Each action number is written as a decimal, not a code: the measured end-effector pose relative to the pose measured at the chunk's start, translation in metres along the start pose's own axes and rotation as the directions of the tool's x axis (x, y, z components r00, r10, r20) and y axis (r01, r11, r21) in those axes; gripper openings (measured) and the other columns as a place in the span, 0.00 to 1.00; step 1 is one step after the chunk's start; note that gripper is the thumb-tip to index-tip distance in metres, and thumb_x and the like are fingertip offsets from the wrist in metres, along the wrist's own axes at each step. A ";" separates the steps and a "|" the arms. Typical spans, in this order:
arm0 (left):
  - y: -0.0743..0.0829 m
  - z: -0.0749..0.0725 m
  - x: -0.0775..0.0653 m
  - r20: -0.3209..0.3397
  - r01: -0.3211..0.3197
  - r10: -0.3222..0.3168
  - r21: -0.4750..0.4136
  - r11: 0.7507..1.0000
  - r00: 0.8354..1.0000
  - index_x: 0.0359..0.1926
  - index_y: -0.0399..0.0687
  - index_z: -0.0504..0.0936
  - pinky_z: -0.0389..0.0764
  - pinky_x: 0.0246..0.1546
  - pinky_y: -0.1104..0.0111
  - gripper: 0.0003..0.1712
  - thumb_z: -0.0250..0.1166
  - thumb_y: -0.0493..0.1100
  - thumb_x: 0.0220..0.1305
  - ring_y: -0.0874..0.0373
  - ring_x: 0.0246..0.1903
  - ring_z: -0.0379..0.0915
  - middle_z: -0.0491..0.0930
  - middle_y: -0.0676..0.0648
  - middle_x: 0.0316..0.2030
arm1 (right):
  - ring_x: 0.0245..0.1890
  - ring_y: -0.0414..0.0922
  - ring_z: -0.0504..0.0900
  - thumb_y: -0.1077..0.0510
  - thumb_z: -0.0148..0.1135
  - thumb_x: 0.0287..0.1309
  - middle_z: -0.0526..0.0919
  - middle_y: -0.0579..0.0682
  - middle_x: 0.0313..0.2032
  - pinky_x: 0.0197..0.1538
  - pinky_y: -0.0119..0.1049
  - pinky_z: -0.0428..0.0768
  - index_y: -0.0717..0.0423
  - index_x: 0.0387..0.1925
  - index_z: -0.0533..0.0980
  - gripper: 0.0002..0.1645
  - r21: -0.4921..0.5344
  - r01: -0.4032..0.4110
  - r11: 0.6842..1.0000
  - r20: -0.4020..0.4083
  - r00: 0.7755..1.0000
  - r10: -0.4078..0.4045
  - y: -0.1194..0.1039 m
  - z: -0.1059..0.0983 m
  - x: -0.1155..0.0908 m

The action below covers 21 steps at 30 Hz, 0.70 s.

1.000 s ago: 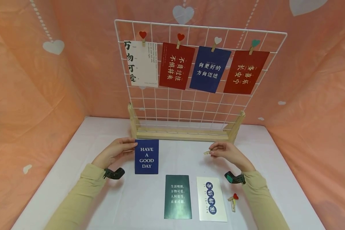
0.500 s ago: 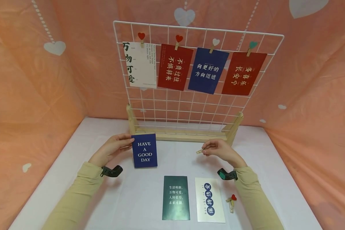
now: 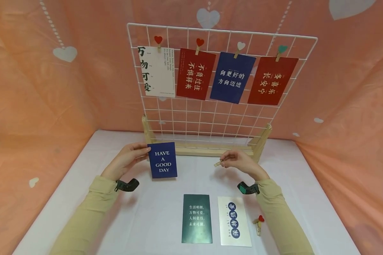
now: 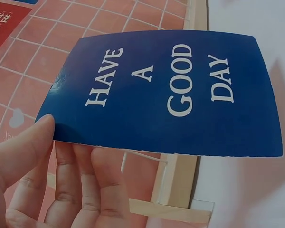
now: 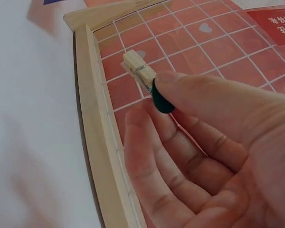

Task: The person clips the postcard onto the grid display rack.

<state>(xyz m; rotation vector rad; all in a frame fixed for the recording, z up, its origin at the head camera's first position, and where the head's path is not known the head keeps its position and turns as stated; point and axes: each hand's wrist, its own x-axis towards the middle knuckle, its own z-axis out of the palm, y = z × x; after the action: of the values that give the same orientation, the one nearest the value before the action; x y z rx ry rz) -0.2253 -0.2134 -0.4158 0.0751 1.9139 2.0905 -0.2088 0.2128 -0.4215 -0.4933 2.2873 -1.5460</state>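
My left hand (image 3: 127, 158) pinches a blue card (image 3: 163, 160) lettered "HAVE A GOOD DAY" by its left edge. In the left wrist view the thumb lies on the front of the card (image 4: 156, 95) at one corner, the fingers behind it. Between thumb and fingertips my right hand (image 3: 240, 163) pinches a small wooden clothespin (image 5: 140, 69) with a dark green decoration. Behind both hands stands a white wire grid rack (image 3: 191, 117) on a wooden base (image 3: 204, 151). A white, a red, a blue and another red card (image 3: 272, 80) hang from it by heart-topped clothespins.
On the white table lie a dark green card (image 3: 196, 219) and a white card (image 3: 234, 221) with blue circles. Loose clothespins (image 3: 259, 225), one with a red heart, lie beside the white card, near the right forearm. An orange-pink curtain (image 3: 28, 88) surrounds the table.
The left hand has raised the blue card toward the rack, its lower edge now off the table and slightly tilted. The right hand has moved left and a little forward with the clothespin.
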 end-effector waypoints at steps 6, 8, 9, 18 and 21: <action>0.007 0.002 0.003 -0.035 -0.005 0.006 0.023 1.000 0.999 0.54 0.33 0.71 0.78 0.52 0.66 0.17 0.60 0.36 0.67 0.61 0.39 0.76 0.78 0.51 0.39 | 0.43 0.63 0.79 0.60 0.65 0.60 0.81 0.64 0.40 0.51 0.58 0.76 0.67 0.47 0.76 0.17 0.015 0.016 1.000 -0.022 1.000 -0.016 -0.011 0.003 0.009; 0.009 0.002 0.004 -0.044 -0.002 0.003 0.033 0.999 0.999 0.56 0.31 0.69 0.77 0.52 0.66 0.19 0.60 0.36 0.68 0.61 0.39 0.76 0.78 0.51 0.39 | 0.41 0.57 0.81 0.60 0.65 0.60 0.80 0.65 0.41 0.50 0.54 0.78 0.67 0.47 0.76 0.17 0.018 0.014 1.000 -0.033 0.999 -0.013 -0.015 0.004 0.012; 0.011 0.003 0.005 -0.047 -0.003 0.004 0.037 0.999 0.999 0.57 0.30 0.69 0.77 0.53 0.65 0.20 0.59 0.36 0.68 0.61 0.39 0.76 0.78 0.50 0.39 | 0.41 0.55 0.81 0.59 0.65 0.60 0.80 0.65 0.41 0.50 0.51 0.79 0.66 0.48 0.76 0.17 0.019 0.008 1.000 -0.040 0.999 -0.008 -0.017 0.005 0.013; 0.019 0.009 0.010 -0.079 -0.048 0.051 0.033 0.998 0.996 0.57 0.29 0.69 0.77 0.52 0.68 0.20 0.59 0.37 0.68 0.63 0.39 0.76 0.77 0.52 0.37 | 0.41 0.53 0.81 0.59 0.64 0.61 0.81 0.62 0.42 0.46 0.40 0.82 0.65 0.48 0.77 0.17 0.062 0.054 0.997 -0.090 0.995 -0.048 -0.030 0.009 0.028; 0.022 0.010 0.010 -0.093 -0.065 0.067 0.028 0.998 0.993 0.56 0.29 0.70 0.78 0.50 0.70 0.19 0.59 0.36 0.68 0.63 0.38 0.75 0.76 0.51 0.37 | 0.40 0.51 0.82 0.61 0.65 0.60 0.81 0.61 0.41 0.45 0.39 0.83 0.66 0.48 0.77 0.16 0.077 0.086 0.993 -0.109 0.991 -0.077 -0.036 0.012 0.033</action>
<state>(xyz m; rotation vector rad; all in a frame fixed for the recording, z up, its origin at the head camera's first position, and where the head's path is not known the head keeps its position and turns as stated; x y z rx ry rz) -0.2364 -0.2024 -0.3953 0.0463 2.0182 2.1488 -0.2292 0.1751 -0.3952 -0.4998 2.2964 -1.7370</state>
